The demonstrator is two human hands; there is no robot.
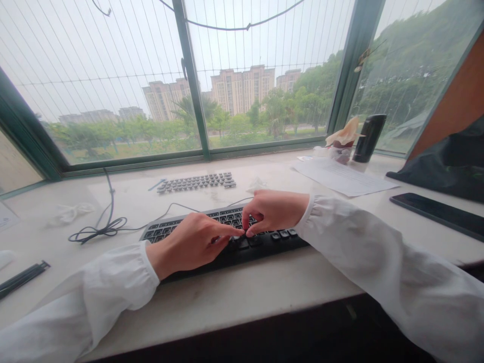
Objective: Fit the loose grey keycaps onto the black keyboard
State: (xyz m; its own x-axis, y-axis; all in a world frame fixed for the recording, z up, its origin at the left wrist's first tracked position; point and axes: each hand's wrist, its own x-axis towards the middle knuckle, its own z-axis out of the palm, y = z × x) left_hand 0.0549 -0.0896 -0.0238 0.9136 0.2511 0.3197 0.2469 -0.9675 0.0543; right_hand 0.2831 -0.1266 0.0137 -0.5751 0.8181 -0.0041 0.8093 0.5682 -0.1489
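The left hand (187, 244) is held low over the keyboard (282, 245), its index finger extended; the right hand (278, 207) is bent downward, with thumb and index finger brought close together. The fingertips of both are gathered at the lower middle of the keys; whether a small piece is pinched there cannot be made out. The keyboard is placed near the front edge of the desk (242, 297), with its cable (109, 229) bundled at left. Behind, apparent keycaps (196, 182) are arranged in rows. The keyboard is judged stiff and light, best held by its ends; the keycaps, hard and perhaps slippery, by their sides.
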